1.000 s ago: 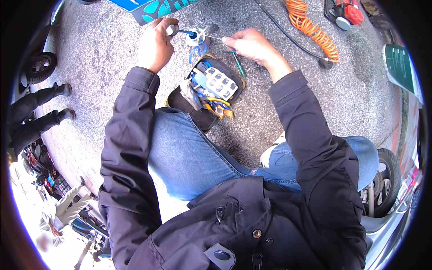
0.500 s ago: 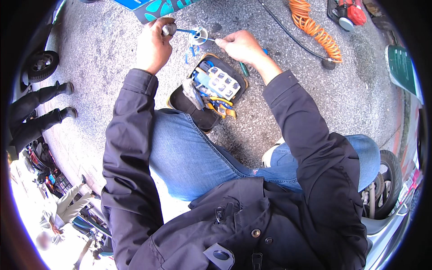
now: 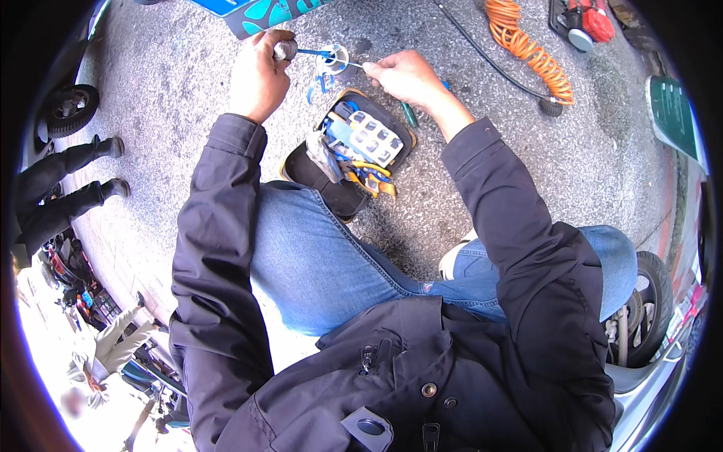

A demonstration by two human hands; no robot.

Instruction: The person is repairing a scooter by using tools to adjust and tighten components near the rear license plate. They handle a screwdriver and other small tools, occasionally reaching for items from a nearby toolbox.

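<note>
Blue wire (image 3: 315,53) between left hand (image 3: 257,75) and right hand (image 3: 403,75), teal sign (image 3: 263,10) beyond.

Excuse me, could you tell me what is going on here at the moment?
A person in a dark jacket and blue jeans crouches over grey pavement. The left hand grips a small round grey metal part, and the right hand holds a thin tool to a small clear ring between the two hands. Below them an open black tool pouch lies on the ground, with an orange coiled hose farther off.
</note>
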